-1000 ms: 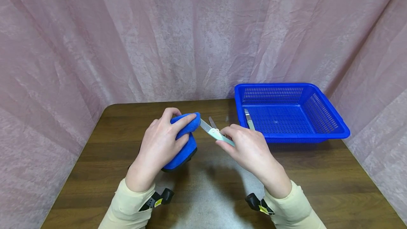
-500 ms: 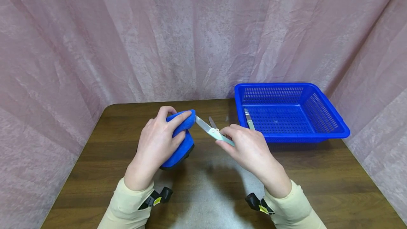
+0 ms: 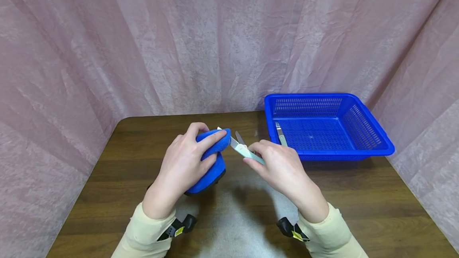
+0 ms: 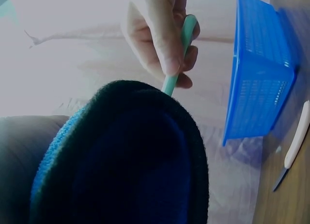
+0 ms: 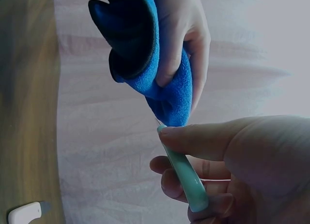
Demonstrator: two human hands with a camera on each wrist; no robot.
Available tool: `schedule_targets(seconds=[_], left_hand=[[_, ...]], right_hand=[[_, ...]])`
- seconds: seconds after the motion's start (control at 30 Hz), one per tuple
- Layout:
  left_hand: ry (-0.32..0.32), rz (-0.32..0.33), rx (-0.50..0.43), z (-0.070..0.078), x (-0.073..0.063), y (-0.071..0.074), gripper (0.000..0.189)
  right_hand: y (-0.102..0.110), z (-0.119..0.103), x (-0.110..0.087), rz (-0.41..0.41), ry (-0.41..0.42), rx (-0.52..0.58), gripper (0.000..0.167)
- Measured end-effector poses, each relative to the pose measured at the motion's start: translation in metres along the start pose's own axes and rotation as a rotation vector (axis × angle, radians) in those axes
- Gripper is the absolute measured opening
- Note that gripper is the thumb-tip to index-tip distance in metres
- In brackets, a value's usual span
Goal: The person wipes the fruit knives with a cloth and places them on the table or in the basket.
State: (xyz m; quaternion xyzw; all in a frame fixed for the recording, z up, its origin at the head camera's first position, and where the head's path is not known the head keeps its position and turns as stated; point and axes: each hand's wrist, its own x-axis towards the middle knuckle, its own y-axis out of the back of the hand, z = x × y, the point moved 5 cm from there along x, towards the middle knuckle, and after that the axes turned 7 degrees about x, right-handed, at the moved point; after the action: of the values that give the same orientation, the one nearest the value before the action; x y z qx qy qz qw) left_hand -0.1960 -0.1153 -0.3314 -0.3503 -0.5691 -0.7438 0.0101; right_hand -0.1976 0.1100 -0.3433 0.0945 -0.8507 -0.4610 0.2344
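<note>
My left hand [image 3: 183,152] grips a blue fuzzy cloth [image 3: 206,180] with dark edging, folded over the blade of a knife [image 3: 245,151]. The blade tip shows past the cloth's far side. By its mint-green handle [image 5: 186,180], my right hand [image 3: 279,164] holds this knife, thumb on one side and fingers curled on the other. In the left wrist view, the dark hollow of the cloth fills the lower middle and hides the blade. A second knife [image 4: 298,134] with a pale pinkish handle lies on the table beyond the hands; in the head view only its blade shows clearly.
A blue plastic basket [image 3: 344,153] stands at the back right of the wooden table [image 3: 107,194]. Inside, along its left wall, leans a tool with a metal end and a pale green handle [image 3: 282,140]. Pink curtains [image 3: 186,43] enclose the back and sides.
The left hand slid the cloth left toward the blade's tip, then came back right toward the handle, so less blade shows near the handle. The right hand has stayed still.
</note>
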Motion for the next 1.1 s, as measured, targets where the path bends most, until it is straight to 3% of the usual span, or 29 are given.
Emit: schedule_targets(seconds=[0.5,1.1], left_hand=[[-0.088,-0.03,-0.027,0.014,0.0,-0.003,0.055],[-0.141,-0.076,-0.011,0.016,0.001,-0.007,0.056]], right_hand=[[-0.001,0.001,0.001,-0.007,-0.02,0.008,0.013],[0.0,0.0,0.0,0.004,-0.014,0.004,0.012]])
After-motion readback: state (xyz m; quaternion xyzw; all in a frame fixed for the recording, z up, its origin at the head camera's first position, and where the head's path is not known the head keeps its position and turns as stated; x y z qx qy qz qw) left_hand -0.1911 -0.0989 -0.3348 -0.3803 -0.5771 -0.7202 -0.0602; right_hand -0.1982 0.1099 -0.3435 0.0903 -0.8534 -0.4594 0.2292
